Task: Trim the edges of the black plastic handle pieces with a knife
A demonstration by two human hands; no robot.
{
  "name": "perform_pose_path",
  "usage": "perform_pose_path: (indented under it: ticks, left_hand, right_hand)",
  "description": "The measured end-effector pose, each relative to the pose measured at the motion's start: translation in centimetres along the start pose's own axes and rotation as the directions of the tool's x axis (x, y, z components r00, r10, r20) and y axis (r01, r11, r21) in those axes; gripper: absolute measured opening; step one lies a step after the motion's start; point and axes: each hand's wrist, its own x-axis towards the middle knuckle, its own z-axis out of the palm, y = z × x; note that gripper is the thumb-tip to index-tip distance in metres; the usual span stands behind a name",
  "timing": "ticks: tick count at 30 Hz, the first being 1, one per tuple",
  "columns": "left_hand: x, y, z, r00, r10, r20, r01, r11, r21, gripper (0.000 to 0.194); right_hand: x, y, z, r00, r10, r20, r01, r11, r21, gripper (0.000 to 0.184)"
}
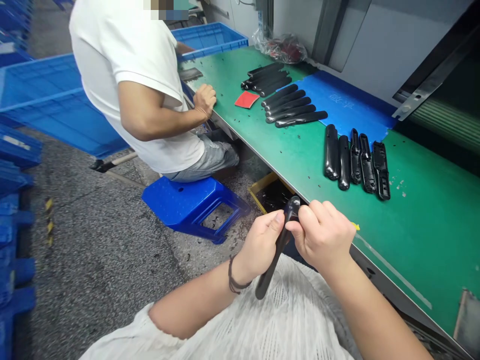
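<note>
My left hand [262,245] is closed around a long, black plastic handle-shaped part [270,272], its thumb near the upper end. The part is tilted in front of my lap, with its rounded tip up by the table edge. My right hand [324,232] is curled shut against that upper end. Whatever lies inside its fingers is hidden; a small yellow piece [356,226] shows just past the knuckles. On the green table [420,220] beyond lie several similar black parts [331,152], some with their hollow ribbed side [381,170] up.
A person in a white shirt [146,55] sits on a blue stool [180,200], one hand [205,100] at the table edge. More black parts [296,107], a red square [246,99] and a blue sheet [337,100] lie on the table. Below is a yellow-rimmed bin [258,187]; blue crates [45,100] stand left.
</note>
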Motion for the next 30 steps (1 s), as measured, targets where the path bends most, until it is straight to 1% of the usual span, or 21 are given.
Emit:
perform_pose_path:
  ticks: [2, 6, 8, 14, 21, 27, 30]
  left_hand:
    - [0.3, 0.0, 0.0, 1.0, -0.019, -0.022, 0.018, 1.0, -0.017, 0.054]
    - [1.0, 0.3, -0.1, 0.993, -0.024, -0.114, 0.02, 0.999, -0.036, 0.057]
    - [1.2, 0.5, -0.1, 0.989, -0.045, -0.138, 0.038, 0.998, -0.055, 0.058]
    - [1.9, 0.9, 0.4, 0.978, -0.069, -0.196, 0.043, 0.99, -0.132, 0.058]
    - [2.6, 1.6, 0.3, 0.977, -0.061, -0.206, 0.019, 0.979, -0.203, 0.059]
    - [3.6, 2.0, -0.3, 0.963, -0.142, -0.228, 0.062, 0.943, -0.326, 0.06]
    - [4.2, 2.5, -1.0, 0.946, -0.169, -0.278, 0.052, 0.922, -0.384, 0.057]
  right_hand:
    - [-0.2, -0.1, 0.1, 1.0, -0.003, 0.016, 0.002, 1.0, 0.029, 0.06]
    - [-1.0, -0.6, 0.3, 0.996, -0.034, 0.083, 0.023, 0.991, 0.129, 0.06]
    - [-1.5, -0.9, 0.4, 0.993, -0.041, 0.11, 0.022, 0.986, 0.165, 0.059]
    - [-2.6, -1.6, 0.5, 0.986, -0.036, 0.161, 0.007, 0.985, 0.175, 0.056]
    - [-3.1, -2.4, 0.4, 0.978, -0.067, 0.197, 0.026, 0.978, 0.206, 0.053]
    - [-3.5, -2.8, 0.8, 0.954, -0.144, 0.263, 0.077, 0.965, 0.25, 0.053]
    - [-3.8, -3.3, 1.0, 0.937, -0.182, 0.3, 0.088, 0.949, 0.302, 0.058]
